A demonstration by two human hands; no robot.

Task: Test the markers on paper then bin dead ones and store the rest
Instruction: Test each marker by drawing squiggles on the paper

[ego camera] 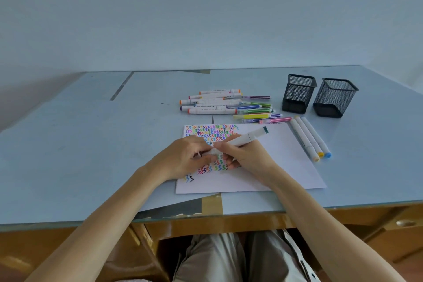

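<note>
Two black mesh pen holders stand side by side at the right of centre on the tabletop (91,144): the left holder (298,96) and the right holder (334,97). Nothing shows above either rim; the interiors cannot be read through the mesh.

At mid-frame the right hand (247,155) has its grip pinched around a white marker (247,138), whose dark teal end points toward the upper right. The left hand (185,155) has its grip curled on the marker's near end, which looks like a pale cap but is blurred. Both hands cover part of the coloured squiggles on the paper (274,167), so the marker's tip is hidden.

Above the paper lies a loose group of white markers (212,104), with thin coloured pens (256,112) just to its right. Three white markers (309,137) lie together along the paper's right edge. At the bottom of the frame, the person's lap shows under the tabletop.
</note>
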